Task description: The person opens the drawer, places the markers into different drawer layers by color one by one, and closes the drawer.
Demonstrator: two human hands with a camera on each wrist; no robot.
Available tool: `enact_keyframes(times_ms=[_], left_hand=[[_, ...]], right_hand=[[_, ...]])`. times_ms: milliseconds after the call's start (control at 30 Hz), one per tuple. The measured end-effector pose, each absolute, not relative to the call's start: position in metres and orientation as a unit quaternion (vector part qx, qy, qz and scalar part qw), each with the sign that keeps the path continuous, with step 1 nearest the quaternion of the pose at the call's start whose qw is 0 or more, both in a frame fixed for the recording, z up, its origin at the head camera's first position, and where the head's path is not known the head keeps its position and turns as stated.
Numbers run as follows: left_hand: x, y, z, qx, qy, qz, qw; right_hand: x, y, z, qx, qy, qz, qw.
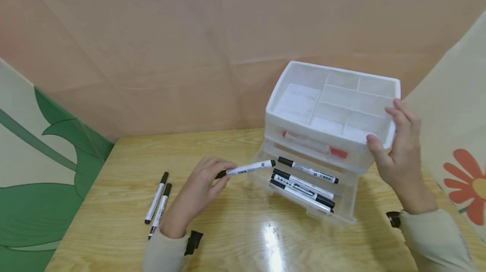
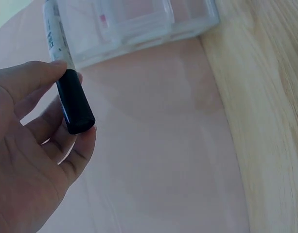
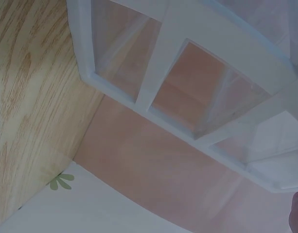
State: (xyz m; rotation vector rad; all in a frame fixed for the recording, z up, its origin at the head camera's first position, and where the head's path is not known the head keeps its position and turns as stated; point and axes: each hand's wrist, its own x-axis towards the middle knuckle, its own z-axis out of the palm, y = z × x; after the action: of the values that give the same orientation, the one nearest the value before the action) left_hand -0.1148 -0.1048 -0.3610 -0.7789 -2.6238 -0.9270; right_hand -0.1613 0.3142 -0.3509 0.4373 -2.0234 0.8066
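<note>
Pinching a marker (image 1: 262,165) near its black cap (image 1: 221,174), the left hand (image 1: 201,185), in the head view, holds it near the open drawer (image 1: 352,200); the right hand (image 1: 404,154) grips the rim (image 1: 345,71) of the plastic box (image 1: 292,123). The marker should be light, stiff and slick, best held mid-barrel. The shiny wooden table (image 1: 228,238) meets a tan backdrop (image 1: 171,52). In the left wrist view, the thumb (image 2: 39,76) lies where cap meets barrel. In the right wrist view, the box looks light and stiff.
</note>
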Motion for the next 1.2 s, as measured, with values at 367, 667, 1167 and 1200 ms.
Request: enact_keyframes(times_ms=[367,667,1167,1200], left_hand=[[-0.117,-0.094,-0.358,-0.285,-0.893,-0.331,0.104],[-0.124,-0.080,-0.354,-0.313,-0.882,-0.337,0.100],[-0.133,-0.055,-0.356,-0.341,-0.869,-0.343,0.106],[-0.134,-0.053,-0.356,-0.343,-0.869,-0.342,0.104]], right_hand=[[-0.161,0.314,-0.352,0.176,-0.814,0.328,0.445],[-0.161,0.314,-0.353,0.171,-0.816,0.329,0.443],[-0.161,0.312,-0.352,0.174,-0.809,0.331,0.453],[-0.162,0.311,-0.352,0.174,-0.807,0.333,0.455]])
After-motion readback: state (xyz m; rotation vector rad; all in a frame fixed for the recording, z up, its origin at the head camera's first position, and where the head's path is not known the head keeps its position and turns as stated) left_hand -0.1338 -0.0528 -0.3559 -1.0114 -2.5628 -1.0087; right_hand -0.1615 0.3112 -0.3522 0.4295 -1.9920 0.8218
